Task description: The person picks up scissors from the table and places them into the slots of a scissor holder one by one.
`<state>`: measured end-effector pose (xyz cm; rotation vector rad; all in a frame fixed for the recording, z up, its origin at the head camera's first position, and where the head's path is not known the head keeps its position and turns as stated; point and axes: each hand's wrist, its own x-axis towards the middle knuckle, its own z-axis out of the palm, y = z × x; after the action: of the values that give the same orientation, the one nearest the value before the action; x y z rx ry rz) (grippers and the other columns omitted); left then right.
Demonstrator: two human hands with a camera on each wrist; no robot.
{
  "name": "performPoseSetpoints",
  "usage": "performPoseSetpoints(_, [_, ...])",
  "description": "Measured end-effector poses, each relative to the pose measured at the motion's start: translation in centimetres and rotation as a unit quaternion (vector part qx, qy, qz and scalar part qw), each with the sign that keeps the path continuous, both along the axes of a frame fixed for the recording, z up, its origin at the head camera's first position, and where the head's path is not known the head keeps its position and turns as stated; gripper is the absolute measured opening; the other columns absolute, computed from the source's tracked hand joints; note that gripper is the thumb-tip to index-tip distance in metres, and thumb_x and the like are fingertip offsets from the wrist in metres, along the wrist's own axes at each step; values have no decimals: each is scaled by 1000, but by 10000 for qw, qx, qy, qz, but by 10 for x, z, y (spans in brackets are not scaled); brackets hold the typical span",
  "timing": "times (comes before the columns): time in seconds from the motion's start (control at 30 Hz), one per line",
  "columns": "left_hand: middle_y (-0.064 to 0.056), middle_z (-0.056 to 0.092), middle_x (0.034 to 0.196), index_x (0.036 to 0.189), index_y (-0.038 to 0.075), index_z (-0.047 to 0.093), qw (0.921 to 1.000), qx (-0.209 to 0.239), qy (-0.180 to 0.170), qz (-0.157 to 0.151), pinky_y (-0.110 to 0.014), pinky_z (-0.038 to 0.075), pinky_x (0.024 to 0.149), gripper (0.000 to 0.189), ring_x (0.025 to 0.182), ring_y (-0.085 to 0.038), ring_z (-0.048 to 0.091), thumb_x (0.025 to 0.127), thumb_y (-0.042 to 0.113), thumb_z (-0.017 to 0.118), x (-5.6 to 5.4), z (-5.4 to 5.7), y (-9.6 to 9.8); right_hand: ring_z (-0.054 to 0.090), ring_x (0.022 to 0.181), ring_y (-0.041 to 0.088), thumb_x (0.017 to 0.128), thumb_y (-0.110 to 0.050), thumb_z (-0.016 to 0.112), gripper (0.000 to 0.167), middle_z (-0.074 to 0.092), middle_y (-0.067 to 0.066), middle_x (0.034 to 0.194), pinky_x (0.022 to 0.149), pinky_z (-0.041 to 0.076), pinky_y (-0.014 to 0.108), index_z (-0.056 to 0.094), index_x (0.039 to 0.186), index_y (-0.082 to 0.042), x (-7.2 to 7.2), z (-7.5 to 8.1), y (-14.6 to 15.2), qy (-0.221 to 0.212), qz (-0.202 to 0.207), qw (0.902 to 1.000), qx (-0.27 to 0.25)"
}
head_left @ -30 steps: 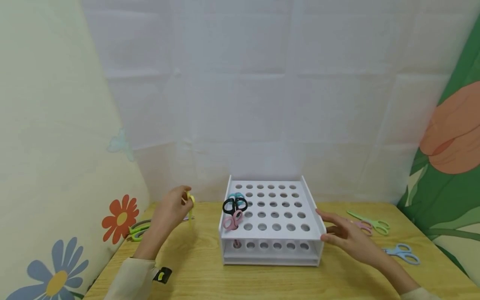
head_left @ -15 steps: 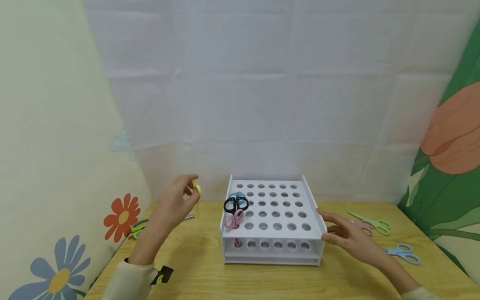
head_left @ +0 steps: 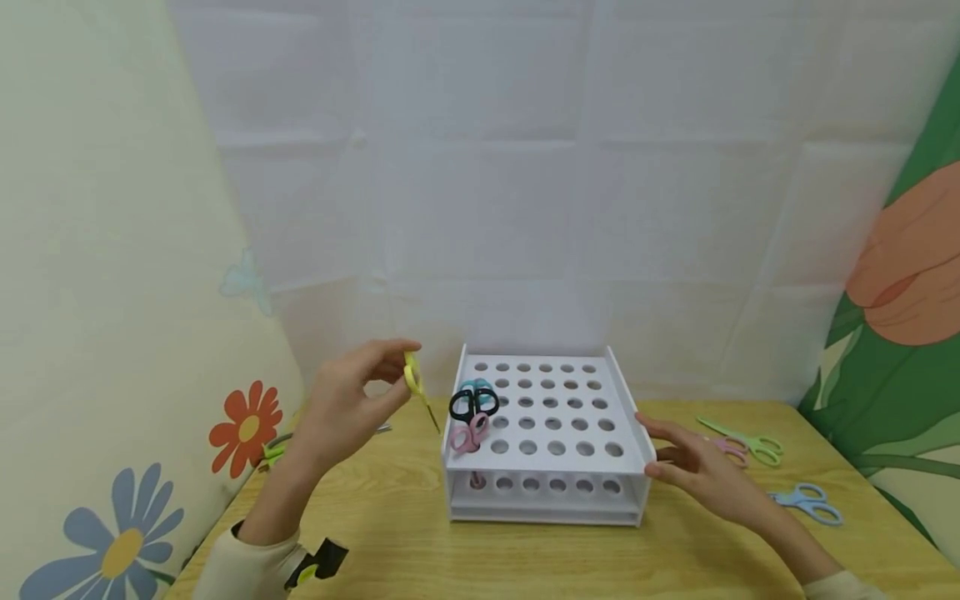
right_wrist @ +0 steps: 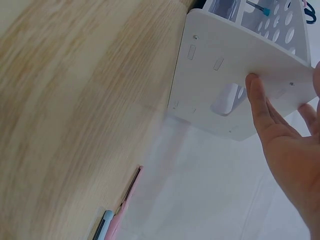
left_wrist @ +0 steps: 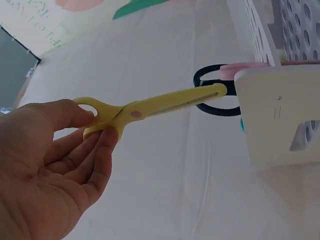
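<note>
My left hand (head_left: 341, 408) pinches yellow scissors (left_wrist: 167, 102) by their finger loops, thumb on one side and fingers on the other. Their yellow-covered tip points toward the left side of a white rack (head_left: 540, 467) with rows of round holes. Along the rack's left column stand scissors with teal handles (head_left: 476, 384), black handles (head_left: 472, 407) and pink handles (head_left: 472, 433), blades down in the holes. On the opposite side my right hand (head_left: 708, 479) rests against the rack's outer right panel (right_wrist: 230, 65), fingers extended.
Right of the rack, green scissors (head_left: 726, 432), pink scissors (head_left: 740, 452) partly hidden by my right hand, and blue scissors (head_left: 799, 499) lie on the wooden table (head_left: 390, 542). Bright green handles (head_left: 274, 452) show behind my left forearm. A white cloth (head_left: 487, 208) hangs at the back.
My left hand has carried the yellow scissors up and rightward to just beside the rack, and their blades now angle down to the right. My right hand stays at the rack.
</note>
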<state>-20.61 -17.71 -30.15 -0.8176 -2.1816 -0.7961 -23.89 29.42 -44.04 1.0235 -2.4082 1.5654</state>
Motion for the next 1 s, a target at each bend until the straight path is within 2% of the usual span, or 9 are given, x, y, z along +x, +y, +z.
performPoseSetpoints(0.1, [10, 69, 109, 135, 18, 64, 9975, 303, -354, -525, -32, 55, 87, 42, 98, -9, 67, 95, 9, 73, 1, -1, 6, 64, 112, 35, 98, -4, 66, 61, 36, 27, 155, 84, 57, 34, 39, 153, 3, 0, -1, 1, -14, 6, 10000, 0])
performPoseSetpoints(0.2, [5, 69, 115, 137, 17, 63, 9904, 646, -662, -1030, -31, 54, 88, 43, 104, -14, 68, 96, 7, 71, -1, -5, 14, 64, 112, 37, 99, -4, 66, 61, 36, 27, 155, 85, 57, 34, 39, 153, 3, 0, -1, 1, -8, -11, 10000, 27])
performPoseSetpoints(0.3, [3, 68, 115, 137, 17, 63, 9838, 853, -865, -1319, -32, 55, 87, 42, 106, -17, 68, 97, 6, 70, -3, -10, 22, 64, 113, 37, 99, -4, 66, 61, 37, 26, 155, 85, 56, 33, 39, 154, 2, 0, -1, 1, 4, -38, 10000, 58])
performPoseSetpoints(0.47, [0, 68, 114, 136, 13, 63, 9784, 1108, -946, -1467, -34, 54, 90, 42, 106, -20, 68, 96, 3, 71, -7, -20, 32, 65, 113, 33, 99, -5, 66, 61, 38, 25, 155, 85, 56, 33, 40, 154, 0, 0, 1, 0, 55, -77, 9999, 104])
performPoseSetpoints(0.57, [-4, 70, 116, 135, 8, 64, 9766, 1237, -823, -1552, -34, 53, 92, 42, 105, -21, 69, 94, 0, 71, -11, -27, 40, 65, 113, 32, 99, -5, 66, 61, 37, 24, 155, 85, 56, 33, 41, 153, 0, -1, 1, 0, 72, -74, 9999, 99])
performPoseSetpoints(0.8, [-5, 70, 119, 132, 6, 65, 9801, 1227, -297, -1531, -34, 54, 90, 42, 101, -20, 70, 93, -4, 72, -16, -48, 59, 65, 114, 31, 99, -3, 65, 59, 37, 26, 155, 85, 56, 34, 41, 153, 1, -2, -1, 1, 108, -2, 9999, 61])
performPoseSetpoints(1.0, [-5, 71, 115, 132, 7, 66, 9823, 1055, -321, -1517, -33, 55, 87, 42, 101, -18, 70, 92, -5, 72, -18, -57, 68, 65, 113, 27, 99, -3, 65, 59, 37, 26, 155, 86, 56, 34, 41, 152, 2, -2, 0, 0, 147, -2, 9999, 58])
